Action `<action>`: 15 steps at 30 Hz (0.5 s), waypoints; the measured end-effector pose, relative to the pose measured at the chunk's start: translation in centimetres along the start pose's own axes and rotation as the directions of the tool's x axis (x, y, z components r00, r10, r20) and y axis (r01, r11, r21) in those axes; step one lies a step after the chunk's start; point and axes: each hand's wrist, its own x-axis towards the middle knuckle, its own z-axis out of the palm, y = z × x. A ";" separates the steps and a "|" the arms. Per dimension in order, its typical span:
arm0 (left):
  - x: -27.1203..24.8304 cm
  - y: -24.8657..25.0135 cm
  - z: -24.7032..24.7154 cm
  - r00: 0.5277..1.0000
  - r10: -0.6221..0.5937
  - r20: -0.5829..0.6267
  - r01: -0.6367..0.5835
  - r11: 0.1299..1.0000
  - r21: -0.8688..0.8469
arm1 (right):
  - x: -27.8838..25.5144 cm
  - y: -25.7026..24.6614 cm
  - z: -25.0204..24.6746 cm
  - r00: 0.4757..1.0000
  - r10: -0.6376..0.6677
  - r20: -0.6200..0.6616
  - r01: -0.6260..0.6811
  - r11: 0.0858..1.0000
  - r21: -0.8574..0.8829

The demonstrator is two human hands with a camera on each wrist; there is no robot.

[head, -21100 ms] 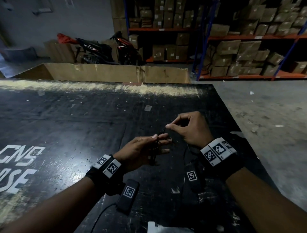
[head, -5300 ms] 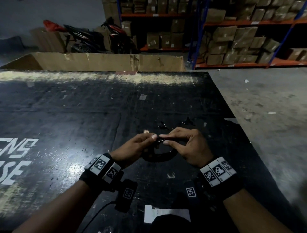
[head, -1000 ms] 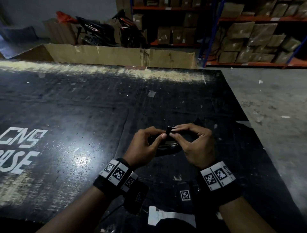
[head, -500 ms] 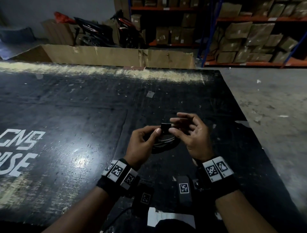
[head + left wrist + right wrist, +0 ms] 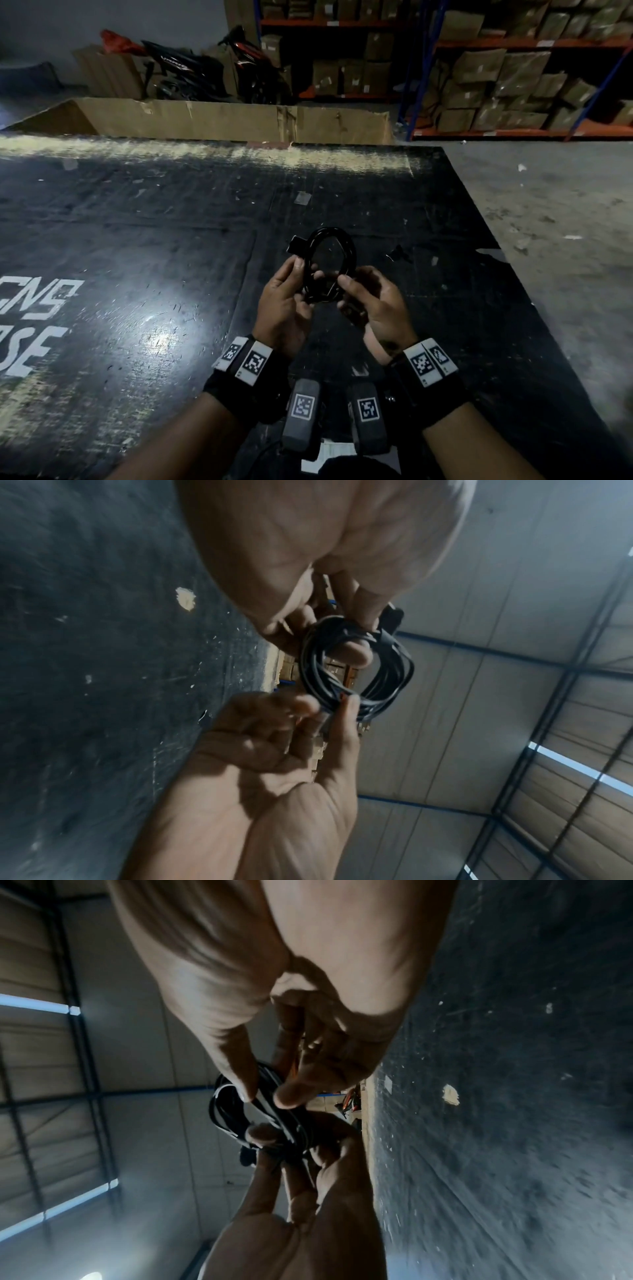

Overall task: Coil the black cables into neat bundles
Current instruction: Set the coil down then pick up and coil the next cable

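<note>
Head view: I look forward and down from above both hands, at middle range, over the black table (image 5: 171,240).
Left wrist view: I sit very close behind the left grip (image 5: 291,547), facing along its fingers.
Right wrist view: equally close behind the right grip (image 5: 274,961).
Shared: all three hold the coiled cable (image 5: 330,263) between the grips.

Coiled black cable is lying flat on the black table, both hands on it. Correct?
Not quite. The coiled black cable is held up off the black table, standing upright between the left hand and right hand. The head view shows it; both hands do hold it.
</note>
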 end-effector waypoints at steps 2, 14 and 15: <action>-0.3 -0.1 0.2 1.000 0.025 -0.007 -0.025 1.000 0.004 | -0.5 -0.1 0.4 0.999 -0.026 0.024 0.026 1.000 -0.004; -1.5 -0.4 -0.7 0.995 -0.018 0.100 -0.006 0.972 0.235 | 1.1 -2.9 -1.9 0.969 -0.242 -0.048 0.211 0.914 -0.346; -1.4 0.1 -0.8 0.995 0.002 0.100 -0.029 0.962 0.272 | 1.4 -3.4 -2.1 0.967 -0.253 -0.006 0.229 0.882 -0.412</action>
